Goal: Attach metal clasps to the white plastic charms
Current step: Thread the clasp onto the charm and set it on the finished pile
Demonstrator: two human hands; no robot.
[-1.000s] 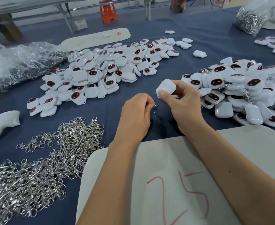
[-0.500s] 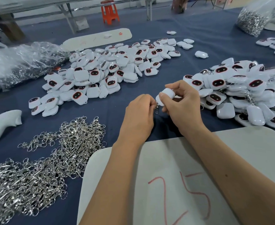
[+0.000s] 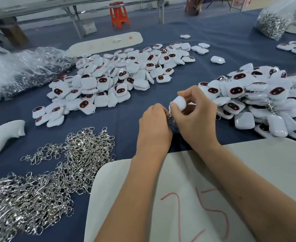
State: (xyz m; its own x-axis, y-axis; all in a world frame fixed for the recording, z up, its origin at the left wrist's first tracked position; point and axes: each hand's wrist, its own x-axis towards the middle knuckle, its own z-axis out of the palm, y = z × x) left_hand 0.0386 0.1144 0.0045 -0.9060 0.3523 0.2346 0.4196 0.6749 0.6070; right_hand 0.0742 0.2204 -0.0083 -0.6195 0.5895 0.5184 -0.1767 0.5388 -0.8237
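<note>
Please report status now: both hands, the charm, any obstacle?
Right hand grips white charm. Left hand pinches metal clasp at charm's lower edge. Nothing in the way.

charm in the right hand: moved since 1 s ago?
Yes. The charm has come down toward the left hand, judged against the charm pile on the right, and now meets the clasp.

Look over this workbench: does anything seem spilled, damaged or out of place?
Nothing looks damaged. One white charm lies alone on the blue cloth, apart from the two big charm piles. The loose clasps sprawl in a tangled heap.
</note>
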